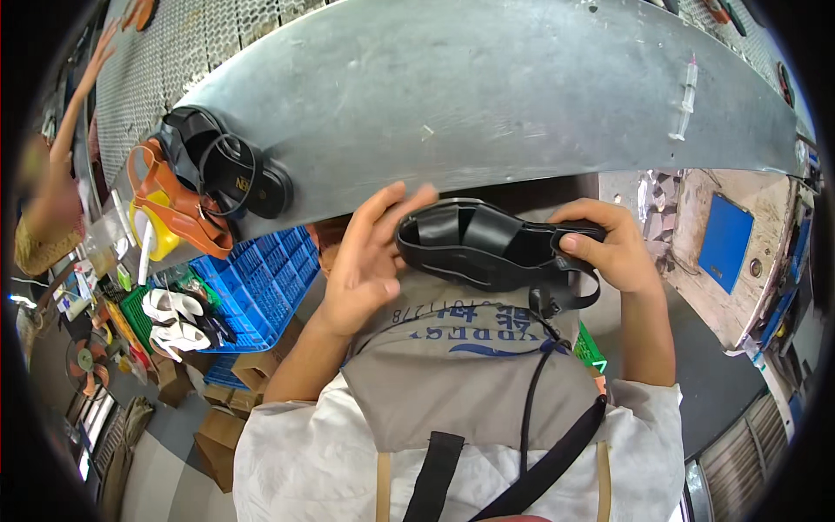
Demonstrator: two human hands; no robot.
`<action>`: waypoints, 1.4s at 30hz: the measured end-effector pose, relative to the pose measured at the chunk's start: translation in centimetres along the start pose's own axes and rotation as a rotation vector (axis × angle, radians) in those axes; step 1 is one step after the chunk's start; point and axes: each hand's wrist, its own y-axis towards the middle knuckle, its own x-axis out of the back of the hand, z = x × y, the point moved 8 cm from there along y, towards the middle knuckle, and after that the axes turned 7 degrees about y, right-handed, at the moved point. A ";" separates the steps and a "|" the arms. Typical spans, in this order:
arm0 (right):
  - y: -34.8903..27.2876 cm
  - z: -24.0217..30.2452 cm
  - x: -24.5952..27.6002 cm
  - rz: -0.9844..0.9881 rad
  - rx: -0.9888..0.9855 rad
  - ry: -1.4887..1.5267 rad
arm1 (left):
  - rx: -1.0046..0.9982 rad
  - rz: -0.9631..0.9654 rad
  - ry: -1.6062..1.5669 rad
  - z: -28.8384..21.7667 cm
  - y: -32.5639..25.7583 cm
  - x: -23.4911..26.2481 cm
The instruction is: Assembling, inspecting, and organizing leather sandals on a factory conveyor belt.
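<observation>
A black strappy sandal [474, 254] is held above my lap, its sole roughly level and its toe pointing left. My right hand [619, 244] grips it at the heel end, thumb on top. A loose ankle strap with a buckle [545, 302] hangs down below that grip. Beside the toe is my left hand [364, 270], fingers apart and palm turned toward the sandal. Its fingertips are slightly blurred, and I cannot tell whether they touch the toe. A grey apron [452, 383] with printing lies under the sandal.
A curved metal tabletop [487, 96] spans the front, with a syringe [687, 100] at its right. Black sandals [252, 178] and an orange sandal [170, 204] sit on its left end. Below are a blue crate [261, 291] and white sandals [178, 322]. Another person's arm [74, 104] is far left.
</observation>
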 end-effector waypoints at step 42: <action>0.2 -3.2 -5.9 -0.015 -0.056 0.511 | 0.605 0.569 1.009 1.7 2.0 0.1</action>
